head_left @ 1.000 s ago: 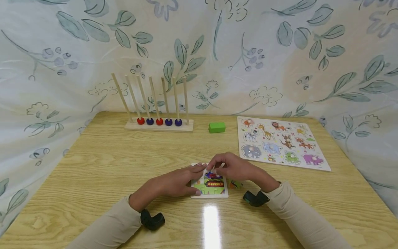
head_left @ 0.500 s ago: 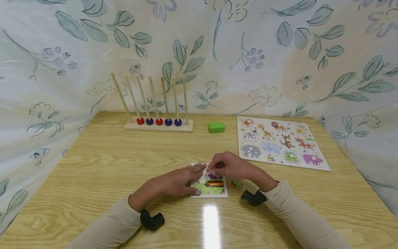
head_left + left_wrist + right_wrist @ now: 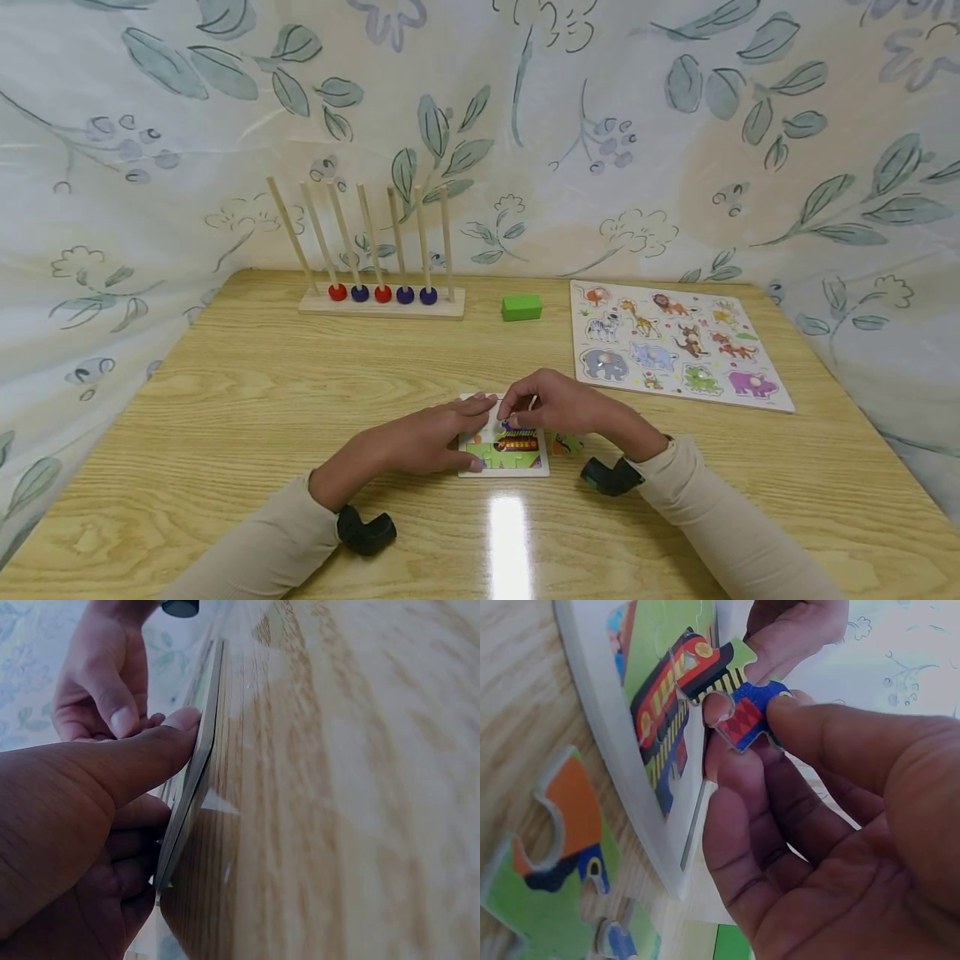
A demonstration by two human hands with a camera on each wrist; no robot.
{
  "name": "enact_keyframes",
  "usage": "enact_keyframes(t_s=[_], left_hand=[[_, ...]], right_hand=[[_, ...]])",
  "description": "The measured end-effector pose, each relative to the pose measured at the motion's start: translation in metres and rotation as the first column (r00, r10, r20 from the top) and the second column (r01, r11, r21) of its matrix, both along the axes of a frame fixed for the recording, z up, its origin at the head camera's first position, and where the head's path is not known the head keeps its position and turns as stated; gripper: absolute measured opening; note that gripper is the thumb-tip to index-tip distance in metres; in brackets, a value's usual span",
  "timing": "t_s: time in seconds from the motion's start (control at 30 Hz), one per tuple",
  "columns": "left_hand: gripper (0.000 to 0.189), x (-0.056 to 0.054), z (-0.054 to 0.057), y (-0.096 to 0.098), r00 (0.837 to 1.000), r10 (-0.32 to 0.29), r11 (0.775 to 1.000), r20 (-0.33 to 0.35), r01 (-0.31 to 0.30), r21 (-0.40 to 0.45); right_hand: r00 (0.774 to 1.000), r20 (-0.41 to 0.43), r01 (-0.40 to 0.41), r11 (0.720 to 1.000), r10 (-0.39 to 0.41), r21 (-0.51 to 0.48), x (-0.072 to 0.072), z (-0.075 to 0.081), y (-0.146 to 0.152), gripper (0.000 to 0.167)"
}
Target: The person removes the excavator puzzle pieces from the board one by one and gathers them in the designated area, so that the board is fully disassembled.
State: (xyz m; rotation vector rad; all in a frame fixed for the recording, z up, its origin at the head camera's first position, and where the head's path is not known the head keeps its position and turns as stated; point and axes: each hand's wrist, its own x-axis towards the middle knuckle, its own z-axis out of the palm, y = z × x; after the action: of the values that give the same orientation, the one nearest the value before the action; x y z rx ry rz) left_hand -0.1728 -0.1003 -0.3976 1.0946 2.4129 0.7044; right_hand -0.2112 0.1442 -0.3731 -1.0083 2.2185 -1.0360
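My left hand (image 3: pixel 423 437) rests on the left end of a small framed jigsaw puzzle (image 3: pixel 542 467), fingers extended over it. In the left wrist view, its thumb (image 3: pixel 161 746) lies on the puzzle's near edge. My right hand (image 3: pixel 562 404) pinches a jigsaw piece (image 3: pixel 750 712) between thumb and fingers, over the puzzle's right part. This piece is blue with red diamonds and a black-and-yellow striped edge. Below it, fitted pieces (image 3: pixel 664 694) show a red and yellow vehicle track on green. Loose jigsaw pieces (image 3: pixel 577 855) in green, orange and blue lie on the table beside the frame.
Behind the puzzle, a green block (image 3: pixel 521 307) sits on the wooden table (image 3: pixel 262 375). A peg stand (image 3: pixel 382 308) with red and blue beads is at the back left. An animal knob puzzle board (image 3: pixel 682 346) lies at the right. Patterned cloth (image 3: pixel 465 125) hangs behind.
My right hand shifts slightly over the puzzle, still pinching the piece; the piece's position changes a little. My left hand stays in place on the puzzle.
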Motion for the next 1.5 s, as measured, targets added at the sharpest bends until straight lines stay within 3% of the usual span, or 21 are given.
enact_keyframes(t_s=[0.37, 0.9, 1.5], left_hand=[[0.075, 0.000, 0.000, 0.000, 1.000, 0.006, 1.000, -0.007, -0.006, -0.002], [0.071, 0.001, 0.003, 0.001, 1.000, 0.003, 1.000, 0.004, -0.003, 0.020], [0.075, 0.002, 0.003, 0.001, 1.000, 0.004, 1.000, -0.005, -0.004, 0.010]], right_hand=[[0.999, -0.002, 0.044, 0.999, -0.044, -0.027, 0.003, 0.001, 0.001, 0.017], [1.000, -0.019, -0.016, 1.000, 0.017, 0.018, 0.000, 0.003, 0.023, 0.020], [0.999, 0.001, 0.041, 0.997, -0.042, 0.060, 0.002, 0.009, 0.059, 0.015]])
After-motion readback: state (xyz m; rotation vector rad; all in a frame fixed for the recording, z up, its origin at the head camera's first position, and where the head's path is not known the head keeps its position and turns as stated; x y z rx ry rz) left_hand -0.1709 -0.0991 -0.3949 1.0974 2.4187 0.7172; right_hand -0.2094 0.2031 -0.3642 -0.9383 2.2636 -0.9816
